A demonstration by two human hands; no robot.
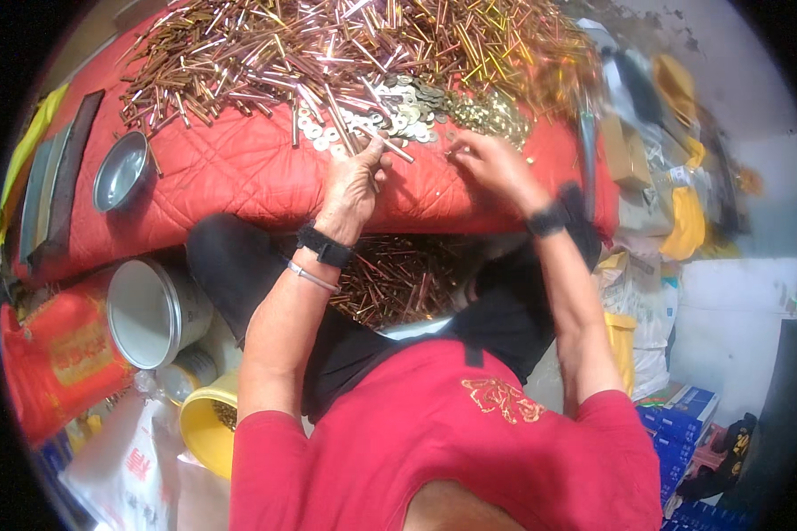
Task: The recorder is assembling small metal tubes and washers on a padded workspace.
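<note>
My left hand (356, 181) is closed around a few long, thin metal rods (390, 144) that stick out past the thumb and fingers. Just beyond it on the red quilted cloth (230, 164) lies a spread of flat silver washers (407, 108). My right hand (491, 166) is at the cloth's near side with thumb and fingertips pinched together; whatever is between them is too small to make out. Close to those fingertips is a patch of small brass-coloured pieces (496, 119), perhaps nuts. A large heap of copper- and gold-coloured rods (239, 53) covers the far side.
A round metal bowl (122, 173) rests on the cloth at the left. Below it stand a white bucket (142, 314) and a yellow bucket (208, 429). More rods (398, 279) lie below the cloth's near edge, between my legs. Blue boxes (682, 425) are stacked at the lower right.
</note>
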